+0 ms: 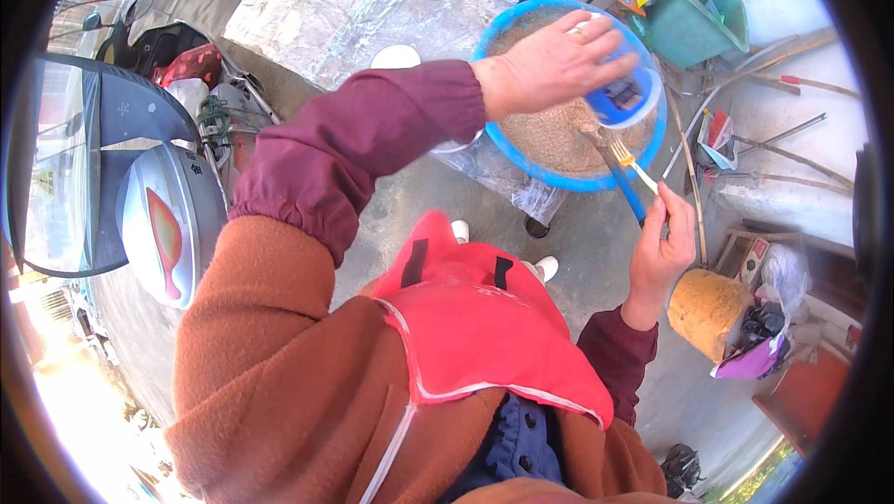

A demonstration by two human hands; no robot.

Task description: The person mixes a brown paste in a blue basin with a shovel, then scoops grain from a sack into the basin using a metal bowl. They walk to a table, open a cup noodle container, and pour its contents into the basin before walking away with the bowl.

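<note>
My left hand (552, 61) reaches over a round blue plastic basin (541, 172), its fingers on a blue tub (621, 95) with a pale rim. The tub is tilted, and my hand covers part of it. Light-brown, grain-like material (552, 137) fills much of the basin. Between the thumb and fingers of my right hand (667, 242) is the white handle of a small fork (628, 158), its yellowish tines pointing up-left toward the tub. A blue-handled tool (624, 183) leans over the basin's near rim, its blade end in the grain.
The basin stands on a plastic-covered table (335, 8), near a white round object (396, 56). A green bin (705, 22) is behind to the right. Sticks (796, 155) lean along the right wall, above a yellow-brown bucket (709, 312). A motor scooter (160, 57) is at left.
</note>
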